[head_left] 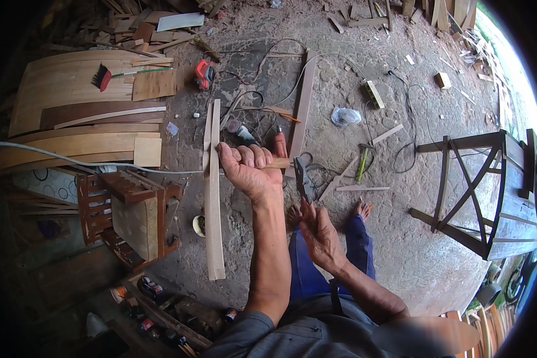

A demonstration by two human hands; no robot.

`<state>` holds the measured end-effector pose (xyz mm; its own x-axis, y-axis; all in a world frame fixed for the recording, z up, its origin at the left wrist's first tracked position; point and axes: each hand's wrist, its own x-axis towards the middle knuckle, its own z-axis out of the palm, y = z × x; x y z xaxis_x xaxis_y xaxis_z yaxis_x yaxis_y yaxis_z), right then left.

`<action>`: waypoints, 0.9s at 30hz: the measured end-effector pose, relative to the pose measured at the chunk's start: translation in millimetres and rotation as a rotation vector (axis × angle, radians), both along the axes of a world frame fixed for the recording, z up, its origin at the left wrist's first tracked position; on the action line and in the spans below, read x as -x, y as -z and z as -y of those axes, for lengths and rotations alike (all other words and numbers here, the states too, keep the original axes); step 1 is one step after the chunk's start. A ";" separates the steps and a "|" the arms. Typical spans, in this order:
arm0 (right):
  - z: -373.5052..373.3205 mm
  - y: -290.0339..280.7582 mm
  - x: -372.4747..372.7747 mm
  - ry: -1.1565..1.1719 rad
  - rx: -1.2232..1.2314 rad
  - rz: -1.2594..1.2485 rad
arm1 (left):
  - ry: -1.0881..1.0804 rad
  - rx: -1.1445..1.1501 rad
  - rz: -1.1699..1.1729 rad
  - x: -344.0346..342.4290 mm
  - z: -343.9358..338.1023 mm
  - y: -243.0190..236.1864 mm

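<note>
My left hand (252, 171) is closed round the wooden handle (278, 163) of a hammer, whose dark metal head (302, 178) points toward my body. The fingers of my right hand (322, 237) are drawn together at the near end of that head; anything else between them is too small to make out. Behind and left of my left hand runs a long, pale wooden piece (215, 232), with a second strip beside its far part. The thumb overlaps its edge in the picture, but I cannot tell whether they touch.
Beyond my hands lie a red power tool (280, 144), a brown plank (304, 98), cables and a green-handled hammer (362, 164). A red planer (204, 74) sits farther off. A wooden chair (131, 218) stands left, a dark wooden frame (489, 197) right. Wood scraps (146, 33) are heaped far left.
</note>
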<state>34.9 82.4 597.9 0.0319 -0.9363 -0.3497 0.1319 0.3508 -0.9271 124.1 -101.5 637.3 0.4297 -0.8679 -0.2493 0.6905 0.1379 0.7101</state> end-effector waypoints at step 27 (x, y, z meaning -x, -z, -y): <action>137.2 414.2 -116.2 -0.125 0.549 -0.430 | 0.006 0.174 -0.363 -162.0 48.1 364.6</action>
